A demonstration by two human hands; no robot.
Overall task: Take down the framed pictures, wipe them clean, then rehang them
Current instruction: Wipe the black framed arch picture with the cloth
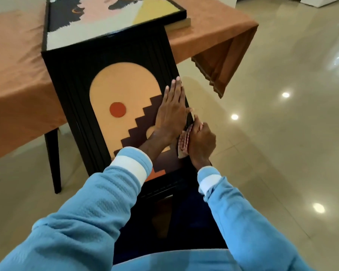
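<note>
A black-framed picture (110,61) with a peach arch, a red dot and dark stairs leans from my lap up against the table edge. My left hand (171,112) lies flat on its right side, fingers together, pressing on the picture. My right hand (201,142) grips a red-and-white checked cloth (184,141) against the frame's right edge. A second black-framed picture (98,16) with pink, yellow and white shapes lies flat on the table behind it.
The table carries an orange tablecloth (18,61) that hangs over its right end. A black table leg (54,159) stands at the left. Glossy cream floor tiles (282,133) spread to the right. My dark trousers are below.
</note>
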